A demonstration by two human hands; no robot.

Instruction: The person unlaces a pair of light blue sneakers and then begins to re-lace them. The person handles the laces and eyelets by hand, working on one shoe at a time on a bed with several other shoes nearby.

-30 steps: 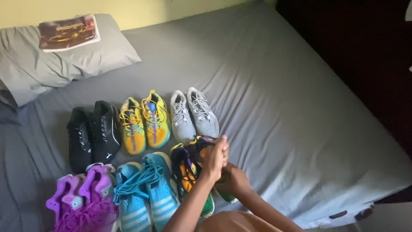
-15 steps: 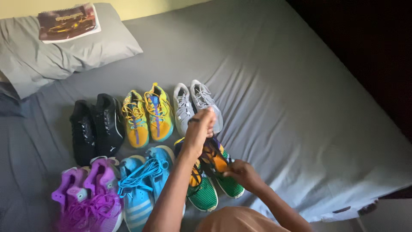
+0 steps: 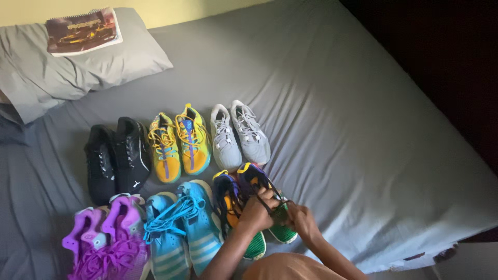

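Note:
Several pairs of sports shoes lie in two rows on a grey bed (image 3: 332, 103). My left hand (image 3: 257, 211) and my right hand (image 3: 302, 220) sit close together over the green, orange and purple pair (image 3: 239, 193) at the right end of the near row. Both hands pinch the dark laces of its right-hand shoe. To the left of this pair lie a blue pair (image 3: 181, 228) with loose blue laces and a purple pair (image 3: 104, 238). The far row holds a black pair (image 3: 116, 155), a yellow pair (image 3: 179, 142) and a grey pair (image 3: 238, 135).
A grey pillow (image 3: 78, 62) lies at the bed's head on the left, with a spiral-bound book (image 3: 83, 30) on top. The wall behind is yellow. Dark floor lies beyond the bed's right edge. The bed's near right corner (image 3: 415, 254) is by my right arm.
My left hand had lifted the lace high above the shoe. It has come back down to the shoe, beside my right hand.

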